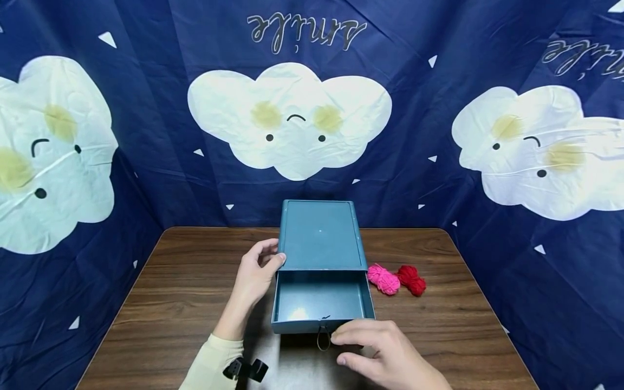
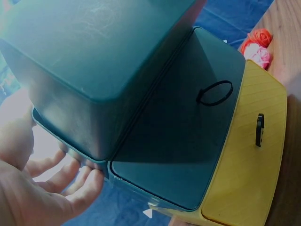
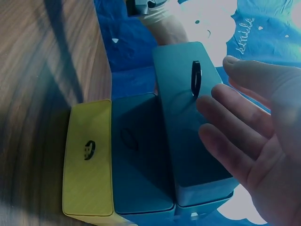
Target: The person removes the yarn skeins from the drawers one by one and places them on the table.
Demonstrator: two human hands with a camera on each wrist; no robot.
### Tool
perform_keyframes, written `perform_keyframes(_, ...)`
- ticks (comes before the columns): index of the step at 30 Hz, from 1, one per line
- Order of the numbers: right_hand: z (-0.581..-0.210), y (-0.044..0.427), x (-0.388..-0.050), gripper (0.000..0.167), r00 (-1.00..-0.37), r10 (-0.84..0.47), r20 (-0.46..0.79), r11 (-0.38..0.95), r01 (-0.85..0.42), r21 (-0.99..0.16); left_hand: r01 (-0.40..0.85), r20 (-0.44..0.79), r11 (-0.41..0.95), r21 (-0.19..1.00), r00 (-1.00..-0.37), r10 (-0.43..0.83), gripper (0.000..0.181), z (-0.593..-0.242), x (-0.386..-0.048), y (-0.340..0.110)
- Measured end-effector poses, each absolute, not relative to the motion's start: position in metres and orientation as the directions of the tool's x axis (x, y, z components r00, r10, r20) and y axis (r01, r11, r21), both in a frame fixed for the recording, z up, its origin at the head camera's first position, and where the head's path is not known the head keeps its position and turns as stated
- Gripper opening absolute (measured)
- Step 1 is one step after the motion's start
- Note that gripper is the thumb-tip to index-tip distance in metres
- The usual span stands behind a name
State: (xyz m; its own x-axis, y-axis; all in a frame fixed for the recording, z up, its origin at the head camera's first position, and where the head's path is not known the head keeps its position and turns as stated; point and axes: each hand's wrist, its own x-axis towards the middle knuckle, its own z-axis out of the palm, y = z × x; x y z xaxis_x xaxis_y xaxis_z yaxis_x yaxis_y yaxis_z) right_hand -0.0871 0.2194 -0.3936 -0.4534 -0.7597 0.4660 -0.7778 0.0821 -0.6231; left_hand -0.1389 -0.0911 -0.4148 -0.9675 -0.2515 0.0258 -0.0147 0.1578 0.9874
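Observation:
A teal drawer unit [image 1: 319,235] stands on the table, its top drawer [image 1: 317,303] pulled out and empty inside. Below it, the wrist views show a closed teal drawer [image 2: 174,132] and a yellow drawer [image 3: 88,179], each with a dark loop. My left hand [image 1: 255,273] rests against the unit's left side, thumb near the top edge; in the left wrist view the fingers [image 2: 87,188] touch the side edge. My right hand [image 1: 385,349] is at the open drawer's front, fingers extended beside its loop handle [image 3: 196,79]; contact with the loop is unclear.
A pink yarn bundle [image 1: 383,279] and a red yarn bundle [image 1: 411,280] lie on the wooden table [image 1: 439,330] to the right of the unit. A blue cloth [image 1: 414,184] with cloud faces hangs behind and at both sides.

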Motion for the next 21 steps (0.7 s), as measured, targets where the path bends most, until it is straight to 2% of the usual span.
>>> perform_keyframes(13,-0.400,0.211,-0.085,0.031,-0.469,-0.809,0.355,0.131,-0.732,-0.668,-0.014,0.029,0.174,0.985,-0.970,-0.242,0.043,-0.416,-0.138,-0.092)
perform_keyframes(17,-0.403,0.207,-0.086,0.030,-0.439,-0.822,0.364,0.110,-0.748,-0.654,-0.012,0.032,0.173,0.985,-0.969,-0.246,0.043,-0.415,-0.138,-0.092)
perform_keyframes(21,-0.406,0.204,-0.086,0.029,-0.436,-0.822,0.366,0.091,-0.736,-0.670,-0.005,0.037,0.171,0.985,-0.968,-0.246,0.043,-0.416,-0.139,-0.092)
